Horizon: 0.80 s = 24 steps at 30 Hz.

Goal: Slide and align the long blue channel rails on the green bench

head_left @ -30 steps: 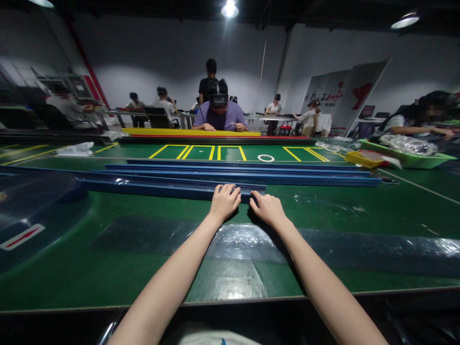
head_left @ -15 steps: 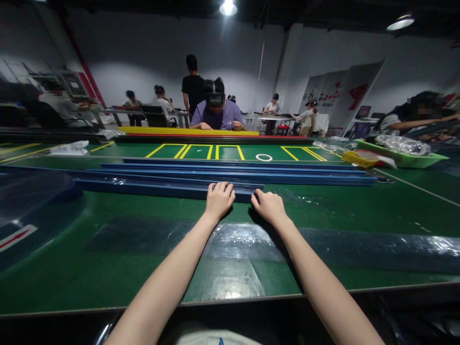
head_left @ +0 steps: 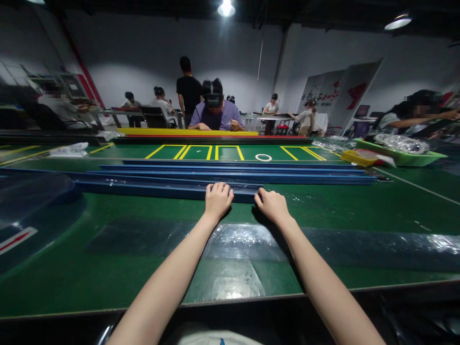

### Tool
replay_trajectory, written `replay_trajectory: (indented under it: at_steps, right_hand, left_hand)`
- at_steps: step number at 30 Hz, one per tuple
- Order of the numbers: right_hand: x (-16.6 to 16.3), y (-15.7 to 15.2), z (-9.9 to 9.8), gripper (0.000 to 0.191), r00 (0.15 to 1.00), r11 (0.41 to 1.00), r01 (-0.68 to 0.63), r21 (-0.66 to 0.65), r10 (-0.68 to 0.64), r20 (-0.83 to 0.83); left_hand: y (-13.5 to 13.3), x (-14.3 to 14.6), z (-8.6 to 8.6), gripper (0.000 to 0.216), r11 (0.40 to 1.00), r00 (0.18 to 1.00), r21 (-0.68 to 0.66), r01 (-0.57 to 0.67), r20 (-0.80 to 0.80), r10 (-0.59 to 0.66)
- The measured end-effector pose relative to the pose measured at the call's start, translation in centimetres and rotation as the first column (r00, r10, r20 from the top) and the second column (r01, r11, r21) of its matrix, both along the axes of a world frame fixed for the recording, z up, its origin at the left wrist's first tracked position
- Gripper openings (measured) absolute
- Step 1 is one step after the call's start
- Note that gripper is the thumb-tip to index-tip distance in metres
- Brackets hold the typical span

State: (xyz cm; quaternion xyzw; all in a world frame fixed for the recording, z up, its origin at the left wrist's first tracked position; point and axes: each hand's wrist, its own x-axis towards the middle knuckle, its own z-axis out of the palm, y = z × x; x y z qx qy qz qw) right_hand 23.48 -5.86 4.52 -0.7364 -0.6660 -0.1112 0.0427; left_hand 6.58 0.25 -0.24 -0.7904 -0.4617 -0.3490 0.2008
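Note:
Both my arms reach out over a green table (head_left: 359, 215). My left hand (head_left: 217, 200) lies with curled fingers over the top of a long blue strip (head_left: 143, 189), near the strip's right end. My right hand (head_left: 273, 205) is closed around that right end, with the thumb side toward me. More long blue strips (head_left: 287, 173) lie side by side just behind it. A clear plastic sleeve (head_left: 244, 242) lies flat on the table under my forearms.
A white ring (head_left: 263, 157) sits on the yellow-lined middle. Yellow, red and black strips (head_left: 190, 132) lie at the far edge before a seated person in purple (head_left: 215, 115). A green tray of plastic bags (head_left: 402, 152) and a yellow tray (head_left: 359, 157) stand at right. Other people work behind.
My hands stay on the blue strip's end with only slight shifts. The standing person in black behind has walked left.

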Motion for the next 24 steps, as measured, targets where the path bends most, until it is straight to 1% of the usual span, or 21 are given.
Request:
replay_trajectory:
  at_steps: [4, 6, 8, 11, 12, 14, 16, 19, 24]
  right_hand:
    - [-0.8, -0.1, -0.4, 0.041, 0.988, 0.987, -0.153, -0.051, 0.154, 0.006]
    - [-0.9, 0.0, -0.4, 0.044, 0.987, 0.986, -0.16, -0.046, 0.16, 0.009]
    - [-0.6, 0.0, -0.3, 0.045, 0.995, 0.995, -0.099, -0.011, 0.099, 0.008]
    - [0.1, 0.1, -0.1, 0.044, 0.999, 0.998, 0.04, 0.041, -0.04, -0.003]
    - [0.3, 0.2, -0.1, 0.043, 0.998, 0.997, 0.07, 0.045, -0.069, -0.006]
    - [0.5, 0.2, 0.0, 0.044, 0.996, 0.996, 0.085, 0.04, -0.085, -0.012]
    - [0.2, 0.2, -0.1, 0.042, 0.998, 0.998, 0.054, 0.024, -0.053, -0.018]
    - [-0.5, 0.1, -0.4, 0.041, 1.0, 1.0, -0.018, -0.005, 0.018, -0.021]
    - [-1.5, 0.1, -1.0, 0.045, 0.989, 0.987, -0.151, -0.057, 0.15, -0.012]
  left_hand:
    - [0.0, 0.2, -0.2, 0.023, 0.991, 0.989, 0.009, 0.137, -0.054, -0.136]
    - [-0.1, 0.3, -0.2, 0.023, 0.989, 0.987, 0.006, 0.148, -0.07, -0.147]
    - [-0.1, 0.4, -0.1, 0.023, 0.993, 0.991, 0.003, 0.12, -0.069, -0.119]
    - [-0.1, 0.3, 0.0, 0.025, 0.999, 0.998, 0.0, 0.037, -0.047, -0.037]
    - [-0.1, 0.3, 0.0, 0.025, 1.0, 0.999, -0.002, 0.013, -0.038, -0.013]
    - [-0.1, 0.2, -0.1, 0.024, 1.0, 1.0, -0.004, -0.008, -0.024, 0.008]
    - [0.0, 0.1, -0.1, 0.022, 1.0, 1.0, -0.007, 0.008, -0.019, -0.008]
    - [0.0, 0.1, -0.3, 0.024, 0.998, 0.997, -0.009, 0.068, -0.029, -0.068]
    - [0.1, 0.2, -0.5, 0.025, 0.988, 0.985, -0.025, 0.153, -0.074, -0.154]
